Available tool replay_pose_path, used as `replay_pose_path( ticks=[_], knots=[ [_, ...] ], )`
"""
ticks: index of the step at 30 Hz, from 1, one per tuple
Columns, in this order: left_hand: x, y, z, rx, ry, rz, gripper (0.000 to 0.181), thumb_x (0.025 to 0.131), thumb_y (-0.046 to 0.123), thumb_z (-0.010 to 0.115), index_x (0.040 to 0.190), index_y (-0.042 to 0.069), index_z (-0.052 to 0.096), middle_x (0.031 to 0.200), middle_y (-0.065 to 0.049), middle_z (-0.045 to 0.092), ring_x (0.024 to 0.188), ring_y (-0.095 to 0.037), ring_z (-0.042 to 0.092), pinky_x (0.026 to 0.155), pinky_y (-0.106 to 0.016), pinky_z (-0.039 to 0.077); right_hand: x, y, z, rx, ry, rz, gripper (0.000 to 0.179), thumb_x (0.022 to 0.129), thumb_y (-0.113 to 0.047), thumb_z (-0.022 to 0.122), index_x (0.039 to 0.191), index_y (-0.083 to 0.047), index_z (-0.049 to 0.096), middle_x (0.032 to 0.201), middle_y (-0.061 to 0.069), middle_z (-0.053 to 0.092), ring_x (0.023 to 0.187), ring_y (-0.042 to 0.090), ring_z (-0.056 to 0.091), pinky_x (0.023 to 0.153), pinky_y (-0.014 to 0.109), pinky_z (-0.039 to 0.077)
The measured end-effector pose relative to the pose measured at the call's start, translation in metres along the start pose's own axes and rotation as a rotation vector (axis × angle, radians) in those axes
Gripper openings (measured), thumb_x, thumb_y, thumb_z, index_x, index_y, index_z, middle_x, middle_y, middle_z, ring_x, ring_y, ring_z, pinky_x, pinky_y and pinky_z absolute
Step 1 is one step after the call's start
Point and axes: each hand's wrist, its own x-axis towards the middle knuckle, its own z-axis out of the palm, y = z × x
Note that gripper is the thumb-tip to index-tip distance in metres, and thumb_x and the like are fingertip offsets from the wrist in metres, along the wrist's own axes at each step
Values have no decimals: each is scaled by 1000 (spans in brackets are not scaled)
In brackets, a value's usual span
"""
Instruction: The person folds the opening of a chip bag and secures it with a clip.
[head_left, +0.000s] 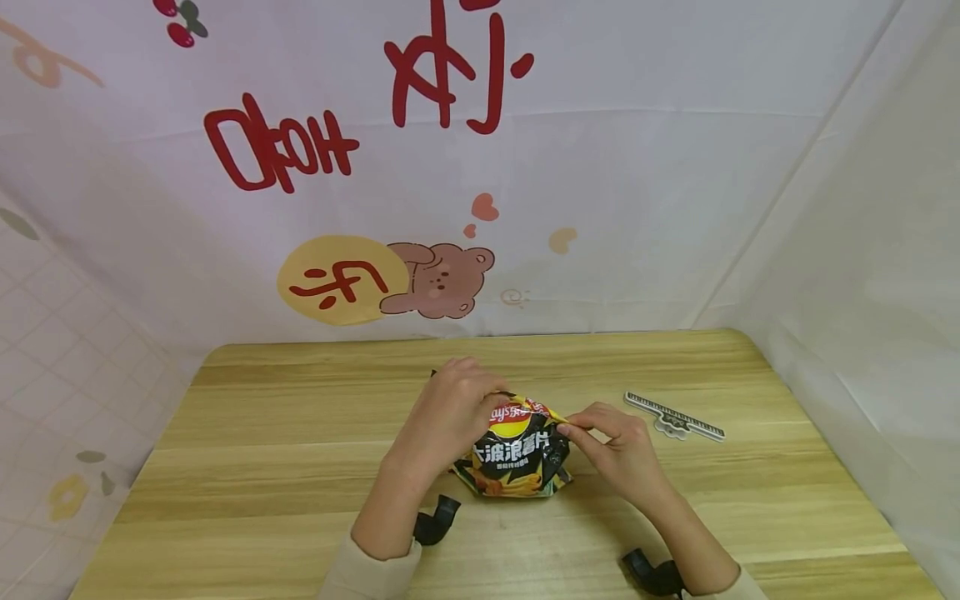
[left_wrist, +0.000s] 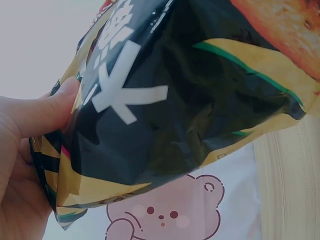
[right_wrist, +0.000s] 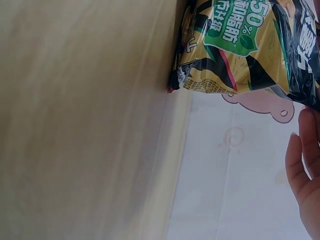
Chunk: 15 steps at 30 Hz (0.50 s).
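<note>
A black and yellow bag of potato chips (head_left: 517, 454) stands on the table in the head view, its front facing the person. My left hand (head_left: 457, 408) grips its upper left part, and in the left wrist view the thumb (left_wrist: 67, 100) presses on the film near the edge. At the upper right corner, my right hand (head_left: 618, 442) pinches the top edge, which is drawn out toward that side. The right wrist view has the bag's yellow side (right_wrist: 215, 70), with fingers of the right hand (right_wrist: 305, 155) just below its corner.
A white clip with a long dark-marked bar (head_left: 675, 418) lies on the wooden table (head_left: 285, 433), right of the bag. Black curved pieces (head_left: 437, 521) sit by both wrists. Behind the table hangs a white printed cloth (head_left: 637, 208).
</note>
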Motion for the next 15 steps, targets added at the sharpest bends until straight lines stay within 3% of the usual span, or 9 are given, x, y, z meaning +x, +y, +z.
replay_pose_path(
  ticks=[7,15],
  knots=[
    [0,-4,-1,15,27,-2,10,88,13,86,97,11,83,90,4,77,88,-12,65,83,-30,55,-1,0,0,-11,11,9,27,76,18,84,87,-7,80,82,2,75,74,9,67,68,15,53],
    [0,-9,-2,33,64,33,11,84,10,89,93,12,84,89,3,78,86,-14,68,87,-37,53,-1,4,2,-19,49,-95,26,73,15,86,90,-4,80,81,5,75,71,16,69,68,16,54]
  ],
)
